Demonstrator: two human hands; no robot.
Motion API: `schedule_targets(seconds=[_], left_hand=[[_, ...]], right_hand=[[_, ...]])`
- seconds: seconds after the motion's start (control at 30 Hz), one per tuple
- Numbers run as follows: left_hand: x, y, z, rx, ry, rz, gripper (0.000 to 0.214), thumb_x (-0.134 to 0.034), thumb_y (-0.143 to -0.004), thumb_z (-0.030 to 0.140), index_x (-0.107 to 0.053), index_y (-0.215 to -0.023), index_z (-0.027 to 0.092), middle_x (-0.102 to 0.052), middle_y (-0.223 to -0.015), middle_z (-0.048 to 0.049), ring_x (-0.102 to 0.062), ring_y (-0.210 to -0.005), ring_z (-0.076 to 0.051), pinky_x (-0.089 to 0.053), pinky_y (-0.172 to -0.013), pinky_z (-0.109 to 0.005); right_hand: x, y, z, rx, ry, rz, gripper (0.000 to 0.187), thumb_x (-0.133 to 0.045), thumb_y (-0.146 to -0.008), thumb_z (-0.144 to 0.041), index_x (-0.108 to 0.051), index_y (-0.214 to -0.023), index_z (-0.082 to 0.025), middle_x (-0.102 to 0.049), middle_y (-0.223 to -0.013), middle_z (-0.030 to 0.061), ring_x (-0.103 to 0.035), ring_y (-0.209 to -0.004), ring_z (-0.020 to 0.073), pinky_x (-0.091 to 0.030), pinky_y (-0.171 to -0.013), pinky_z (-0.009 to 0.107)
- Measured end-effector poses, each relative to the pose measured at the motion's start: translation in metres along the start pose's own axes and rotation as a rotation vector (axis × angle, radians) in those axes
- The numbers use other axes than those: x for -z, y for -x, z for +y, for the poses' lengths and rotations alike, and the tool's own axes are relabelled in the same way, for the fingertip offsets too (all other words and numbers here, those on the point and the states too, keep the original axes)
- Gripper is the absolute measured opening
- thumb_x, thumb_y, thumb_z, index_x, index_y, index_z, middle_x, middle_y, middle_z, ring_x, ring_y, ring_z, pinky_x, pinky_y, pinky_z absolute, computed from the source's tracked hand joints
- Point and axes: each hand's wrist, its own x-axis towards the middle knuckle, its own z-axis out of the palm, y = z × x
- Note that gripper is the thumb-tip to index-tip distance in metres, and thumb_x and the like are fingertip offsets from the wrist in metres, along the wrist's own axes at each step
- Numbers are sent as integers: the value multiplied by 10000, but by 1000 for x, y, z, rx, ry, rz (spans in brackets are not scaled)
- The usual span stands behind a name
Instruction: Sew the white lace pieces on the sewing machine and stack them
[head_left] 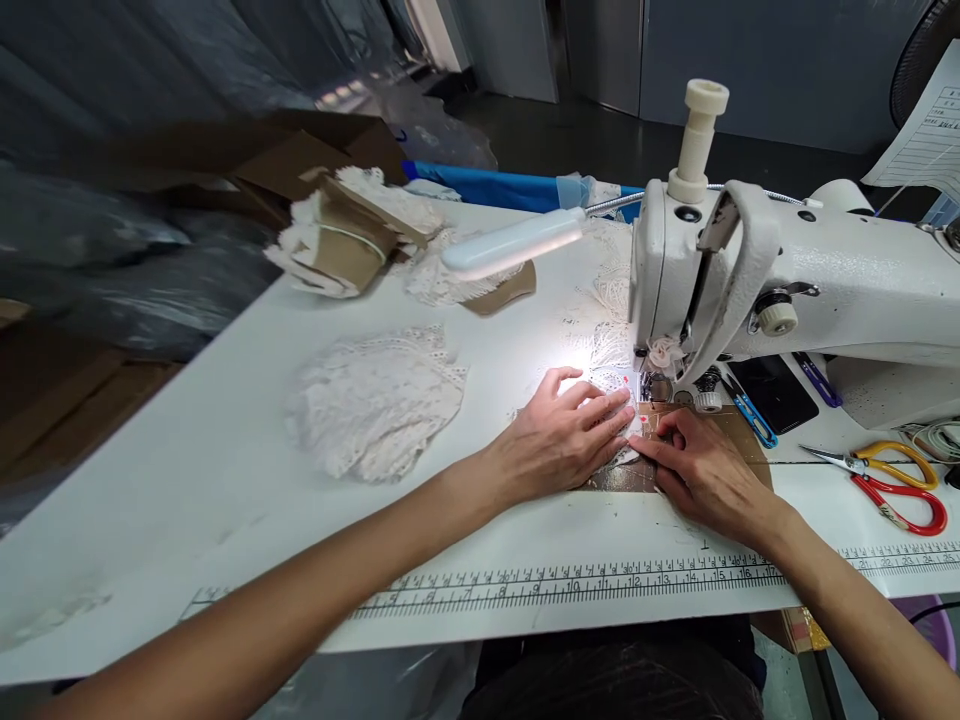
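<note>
My left hand lies palm down with its fingers stretched flat over a small white lace piece beside the presser foot. Small red marks show on the lace near the fingertips. My right hand is just right of the presser foot area, its index finger reaching to the lace's near edge. The thumb is apart from that finger, and the other fingers are curled. Above both hands stands a white sewing machine, its needle area brightly lit. Under the hands is a brown and metallic plate.
More white lace lies left on the table. Behind it are a tied lace bundle and a lamp. On the right are scissors, blue thread snips and a black phone. A ruler strip runs along the front edge.
</note>
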Motion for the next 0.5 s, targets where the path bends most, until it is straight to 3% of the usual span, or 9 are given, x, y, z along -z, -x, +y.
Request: schedule_targets(seconds=[0.13,0.3,0.5], left_hand=[[-2,-3,-4,-25,-4,-29,248,-433,-1022,284,-629,-1128,174,-687,-1149,-97,-624,-925,-229,-450,-929,-503],[-1,-6,-3,-42,53,-106,258,-411,-1010,230,-634,-1114,153,-683,-1091,-105,-609,-844,-197,-494,-863,-425],[0,-5,-2,28,123,-61,293,-381,-1007,222,-662,-1083,188,-697,-1084,-74,-599,-822,-186,-484,-888,-441]], right_hand=[[0,-1,-2,-16,21,-6,369,-502,-900,-120,-607,-1237,-227,-563,-1091,111,-539,-933,229,-507,-803,386],[2,-3,-2,-49,-5,-28,340,-508,-921,-148,-613,-1232,-236,-555,-1117,117,-545,-953,244,-522,-826,427],[11,-6,6,-83,-24,-21,351,-488,-921,-152,-627,-1231,-238,-576,-1076,107,-598,-876,211,-560,-767,357]])
